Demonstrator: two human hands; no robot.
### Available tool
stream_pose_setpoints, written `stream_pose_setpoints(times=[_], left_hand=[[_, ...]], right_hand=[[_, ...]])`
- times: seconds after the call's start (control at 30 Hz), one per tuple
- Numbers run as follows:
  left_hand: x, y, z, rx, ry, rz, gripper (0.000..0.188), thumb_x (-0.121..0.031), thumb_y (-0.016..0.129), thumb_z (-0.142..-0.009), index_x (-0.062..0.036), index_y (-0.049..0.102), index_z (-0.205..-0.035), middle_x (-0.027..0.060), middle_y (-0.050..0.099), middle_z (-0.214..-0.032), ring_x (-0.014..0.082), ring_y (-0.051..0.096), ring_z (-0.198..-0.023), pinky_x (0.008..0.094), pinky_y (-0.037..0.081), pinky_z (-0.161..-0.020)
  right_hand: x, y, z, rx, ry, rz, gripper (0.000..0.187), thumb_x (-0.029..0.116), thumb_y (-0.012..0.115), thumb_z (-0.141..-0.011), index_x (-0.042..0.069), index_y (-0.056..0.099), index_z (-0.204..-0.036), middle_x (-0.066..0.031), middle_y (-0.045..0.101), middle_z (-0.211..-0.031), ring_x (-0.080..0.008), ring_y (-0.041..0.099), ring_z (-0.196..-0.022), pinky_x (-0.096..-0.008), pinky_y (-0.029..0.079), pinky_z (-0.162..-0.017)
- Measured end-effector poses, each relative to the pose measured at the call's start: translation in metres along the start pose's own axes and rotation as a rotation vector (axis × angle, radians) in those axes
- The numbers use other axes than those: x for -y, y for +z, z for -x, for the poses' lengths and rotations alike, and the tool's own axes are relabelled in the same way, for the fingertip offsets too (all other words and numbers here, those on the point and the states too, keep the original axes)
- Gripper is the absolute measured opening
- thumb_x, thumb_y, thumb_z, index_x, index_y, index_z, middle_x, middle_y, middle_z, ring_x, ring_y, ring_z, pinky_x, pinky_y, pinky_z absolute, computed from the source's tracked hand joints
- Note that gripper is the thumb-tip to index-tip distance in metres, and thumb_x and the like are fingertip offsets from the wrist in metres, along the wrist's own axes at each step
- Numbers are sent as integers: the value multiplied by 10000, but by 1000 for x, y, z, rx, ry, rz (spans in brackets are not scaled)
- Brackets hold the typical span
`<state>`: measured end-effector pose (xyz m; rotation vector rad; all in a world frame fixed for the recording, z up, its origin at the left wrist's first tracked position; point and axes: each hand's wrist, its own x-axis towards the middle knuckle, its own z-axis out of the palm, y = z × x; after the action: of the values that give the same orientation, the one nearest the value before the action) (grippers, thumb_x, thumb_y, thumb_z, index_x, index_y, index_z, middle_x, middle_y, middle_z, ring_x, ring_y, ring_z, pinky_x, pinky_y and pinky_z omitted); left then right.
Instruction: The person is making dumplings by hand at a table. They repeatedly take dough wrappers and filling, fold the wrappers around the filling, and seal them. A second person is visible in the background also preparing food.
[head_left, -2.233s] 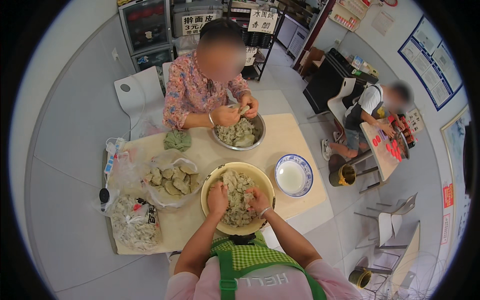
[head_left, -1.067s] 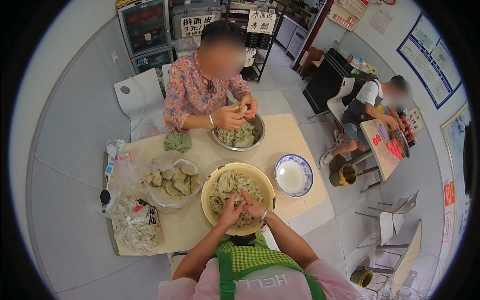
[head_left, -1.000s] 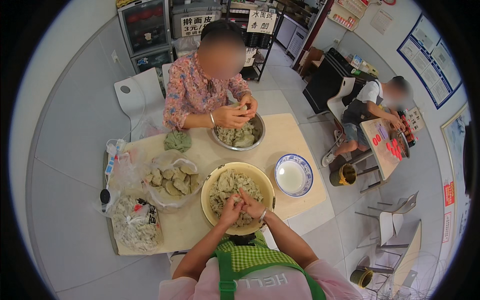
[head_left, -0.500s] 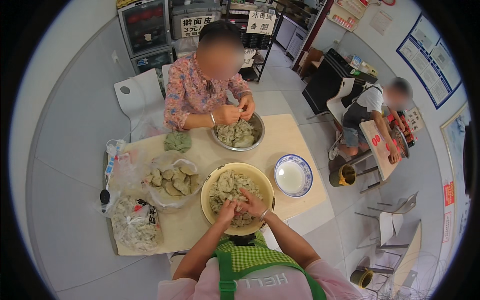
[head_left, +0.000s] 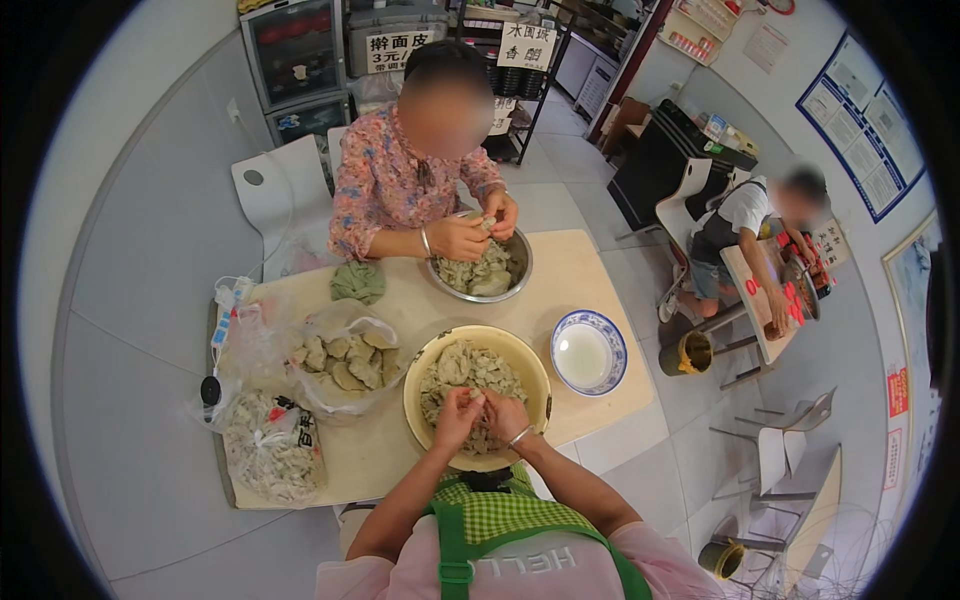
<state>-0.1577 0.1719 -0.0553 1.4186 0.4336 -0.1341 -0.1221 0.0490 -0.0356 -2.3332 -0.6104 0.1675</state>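
Pinch grip: fingers of left hand (head_left: 456,420) and right hand (head_left: 506,416) nearly closed, meeting on a small pale dough-like piece (head_left: 476,396) over the heap of greyish-green bits (head_left: 482,366) in the yellow basin (head_left: 538,384), on the table (head_left: 580,268) between bag of chunks (head_left: 340,402) and blue-rimmed bowl (head_left: 619,352).

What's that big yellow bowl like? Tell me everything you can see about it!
The yellow bowl is round, wide and pale, with dark, chipped-looking patches on its rim; it looks like enamelled metal. It sits upright on the pale table, at the near edge. Torn greenish-grey pieces fill much of it. The left hand and right hand meet above them. Whether the wrists touch the rim, I can't tell.
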Motion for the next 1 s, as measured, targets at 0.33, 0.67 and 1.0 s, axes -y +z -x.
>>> stream_pose_setpoints(times=[0.33, 0.67, 1.0], left_hand=[[-5, -3, 2, 10, -22, 294, 149, -91, 590, -792, 5, 534, -891, 38, 568, -788, 97, 532, -663, 241, 453, -548], [2, 1, 5, 108, 81, -21, 207, -160, 637, -756, -10, 558, -875, 36, 553, -725, 98, 514, -620, 227, 430, -560], [9, -4, 4, -63, 359, -223, 244, -113, 631, -735, -4, 539, -933, 113, 548, -837, 175, 567, -681, 282, 456, -600]], right_hand=[[-1, 3, 1, 68, 80, -11, 224, 175, 444, -831, 8, 477, -977, -219, 563, -675, -386, 548, -636, -447, 440, -578], [-55, 17, -3, 4, 375, -481, 121, 118, 491, -797, 19, 543, -842, -94, 567, -638, -197, 540, -545, -335, 442, -528], [-19, -4, -4, 217, 583, -1368, 217, 105, 528, -829, 2, 530, -1019, -44, 580, -882, -139, 562, -733, -250, 476, -639]])
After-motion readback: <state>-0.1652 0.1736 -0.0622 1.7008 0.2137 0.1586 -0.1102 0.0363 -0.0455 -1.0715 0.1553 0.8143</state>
